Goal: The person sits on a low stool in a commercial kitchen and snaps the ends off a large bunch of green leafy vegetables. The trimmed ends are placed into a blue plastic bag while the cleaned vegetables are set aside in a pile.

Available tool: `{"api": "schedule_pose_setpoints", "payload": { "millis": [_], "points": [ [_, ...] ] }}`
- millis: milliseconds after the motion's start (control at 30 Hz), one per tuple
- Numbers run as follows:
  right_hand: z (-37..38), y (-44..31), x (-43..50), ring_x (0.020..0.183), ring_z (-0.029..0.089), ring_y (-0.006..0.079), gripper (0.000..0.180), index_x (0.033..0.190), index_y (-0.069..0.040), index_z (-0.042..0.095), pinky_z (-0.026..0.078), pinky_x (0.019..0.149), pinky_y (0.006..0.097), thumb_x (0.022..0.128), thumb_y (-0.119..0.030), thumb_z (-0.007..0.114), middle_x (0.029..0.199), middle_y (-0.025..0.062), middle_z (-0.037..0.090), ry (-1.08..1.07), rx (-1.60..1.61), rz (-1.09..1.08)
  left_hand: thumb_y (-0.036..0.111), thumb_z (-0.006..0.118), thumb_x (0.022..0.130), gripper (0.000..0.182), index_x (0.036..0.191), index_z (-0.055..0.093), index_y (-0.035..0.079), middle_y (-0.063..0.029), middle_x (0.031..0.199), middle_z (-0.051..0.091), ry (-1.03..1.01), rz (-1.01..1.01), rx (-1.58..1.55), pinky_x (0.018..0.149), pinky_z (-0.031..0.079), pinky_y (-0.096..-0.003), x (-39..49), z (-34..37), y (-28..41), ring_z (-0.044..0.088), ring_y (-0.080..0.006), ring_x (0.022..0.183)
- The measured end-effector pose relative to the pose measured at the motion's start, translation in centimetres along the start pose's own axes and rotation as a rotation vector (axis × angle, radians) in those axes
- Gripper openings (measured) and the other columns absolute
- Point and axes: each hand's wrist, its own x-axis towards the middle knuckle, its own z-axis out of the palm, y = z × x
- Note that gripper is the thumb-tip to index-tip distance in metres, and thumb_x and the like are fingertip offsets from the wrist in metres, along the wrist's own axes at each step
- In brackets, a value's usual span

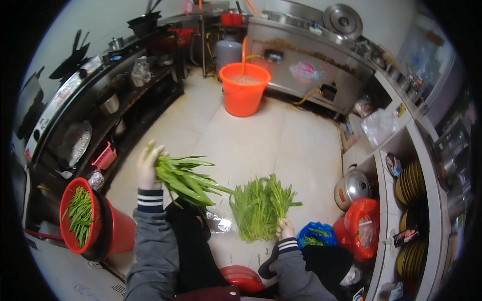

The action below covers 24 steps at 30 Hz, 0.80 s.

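My left hand (148,163) is closed around a bunch of long-leaved greens (186,180), held up over my left knee with the leaf tips towards the right. Low at the right, my right hand (285,228) grips the stems of a smaller bunch of leafy greens (278,193). That bunch lies against the right side of a flat pile of greens (251,210) on the tiled floor. A blue plastic bag (317,230) with more greens in it sits just right of my right hand.
At my left, cut greens fill a red basin (64,222) beside a red bucket (122,229). An orange bucket (244,96) with a hose in it stands ahead. On the right are a lidded metal pot (352,188), a red-bagged bin (361,233) and shelves of stacked bowls (410,182).
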Motion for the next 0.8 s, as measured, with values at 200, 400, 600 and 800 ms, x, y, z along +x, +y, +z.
{"api": "schedule_pose_setpoints", "payload": {
  "millis": [200,400,600,800],
  "points": [
    [0.5,-1.2,-0.7,0.051,0.037,0.0086,0.013,0.106,-0.014,0.051,0.03,0.042,0.0242,0.094,-0.014,0.054,0.079,-0.001,0.052,-0.331,0.205,0.036,0.007,0.059,0.091,0.035,0.123,0.051,-0.002,-0.0111,0.101,0.063,0.37,0.347,-0.01,0.075,0.054,-0.0315,-3.4,-15.1,10.6,0.065,-0.0212,0.085],
    [0.5,2.8,0.7,0.047,0.039,0.0102,0.011,0.106,-0.013,0.051,0.031,0.038,0.0262,0.097,-0.02,0.049,0.072,-0.002,0.047,-0.192,-0.019,-0.012,0.004,0.056,0.093,0.029,0.12,0.056,-0.005,-0.0085,0.112,0.063,0.789,0.914,0.612,0.08,0.052,-0.0259,-8.6,-26.4,28.0,0.063,-0.0145,0.091],
    [0.8,4.1,0.9,0.045,0.043,0.0134,0.015,0.108,-0.009,0.052,0.036,0.037,0.029,0.096,-0.018,0.048,0.067,0.0004,0.047,-0.143,-0.155,-0.032,0.005,0.062,0.078,0.032,0.109,0.066,0.012,-0.005,0.1,0.068,0.941,1.105,2.015,0.077,0.05,-0.038,-9.6,-30.4,28.2,0.061,-0.025,0.087],
    [-1.0,2.9,0.3,0.045,0.044,0.0132,0.021,0.114,-0.01,0.053,0.036,0.037,0.0279,0.095,-0.019,0.051,0.069,0.0015,0.051,-0.089,-0.22,-0.033,0.066,0.053,0.081,0.095,0.151,0.013,0.017,-0.0219,0.153,0.019,0.617,-0.332,1.588,0.113,0.013,-0.0527,-1.4,-39.9,7.1,0.014,-0.0429,0.141]
  ]
}}
